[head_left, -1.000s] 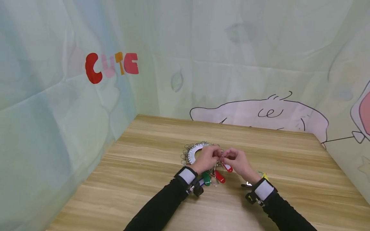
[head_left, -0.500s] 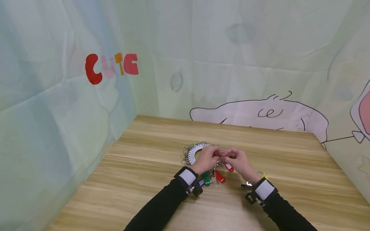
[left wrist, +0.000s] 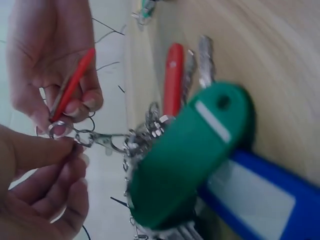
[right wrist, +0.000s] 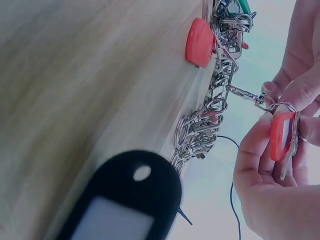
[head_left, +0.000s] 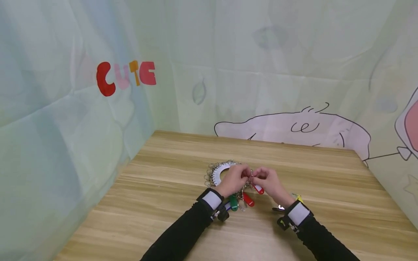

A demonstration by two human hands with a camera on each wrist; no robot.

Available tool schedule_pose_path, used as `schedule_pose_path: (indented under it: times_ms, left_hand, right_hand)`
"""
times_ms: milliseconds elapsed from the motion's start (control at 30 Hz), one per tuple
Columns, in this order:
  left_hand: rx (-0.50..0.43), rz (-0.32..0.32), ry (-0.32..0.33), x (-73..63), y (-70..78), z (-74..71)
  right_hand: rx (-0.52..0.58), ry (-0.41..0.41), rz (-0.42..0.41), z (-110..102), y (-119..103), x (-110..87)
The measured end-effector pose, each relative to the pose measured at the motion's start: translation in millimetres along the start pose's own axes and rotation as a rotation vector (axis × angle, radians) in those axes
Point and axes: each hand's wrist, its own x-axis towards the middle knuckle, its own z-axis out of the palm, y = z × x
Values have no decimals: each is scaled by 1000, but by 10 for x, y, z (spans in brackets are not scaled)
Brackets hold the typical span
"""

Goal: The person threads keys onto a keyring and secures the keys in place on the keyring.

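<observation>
Several metal snap hooks with small rings line a white ring-shaped holder [head_left: 217, 174] on the table. My left hand [head_left: 231, 178] pinches a key ring [left wrist: 60, 129] at the end of one snap hook [right wrist: 245, 94], which is still linked to the holder. Close on its right, my right hand [head_left: 270, 184] holds a red key tag [right wrist: 281, 136] with a key [right wrist: 294, 150] beside it. Fingers partly cover where the tag meets the ring. Below the left hand lie a green key tag [head_left: 233, 203], another red tag [head_left: 248, 199] and a blue tag [left wrist: 255, 195], with keys [left wrist: 206, 60] near them.
A black key tag [right wrist: 130, 200] lies under the right wrist, and something yellow [head_left: 298, 198] shows beside that wrist. Printed cloth walls [head_left: 277, 72] stand behind the wooden table [head_left: 156, 203] and along its sides.
Both hands stay in almost the same place. The red key tag in the right hand has shifted very slightly to the right and down.
</observation>
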Motion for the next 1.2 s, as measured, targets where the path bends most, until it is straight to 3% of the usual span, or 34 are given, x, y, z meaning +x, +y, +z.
schedule_pose_path:
  times_ms: [133,433,600,767,1033,1200]
  left_hand:
    - [3,0,24,-9,-15,10]
    - [-63,-46,13,11,-33,-19]
    - [33,7,-28,23,8,-30]
    - [117,57,-24,25,14,-26]
    - [-27,-57,22,19,-41,-2]
    - [13,-36,14,32,-51,-11]
  right_hand:
    - [7,7,11,6,5,-3]
    - [-11,-6,-71,25,-21,-9]
    - [18,15,-27,15,-16,13]
    - [16,36,12,11,17,32]
    - [-24,14,-74,55,34,15]
    - [-24,22,-67,53,19,27]
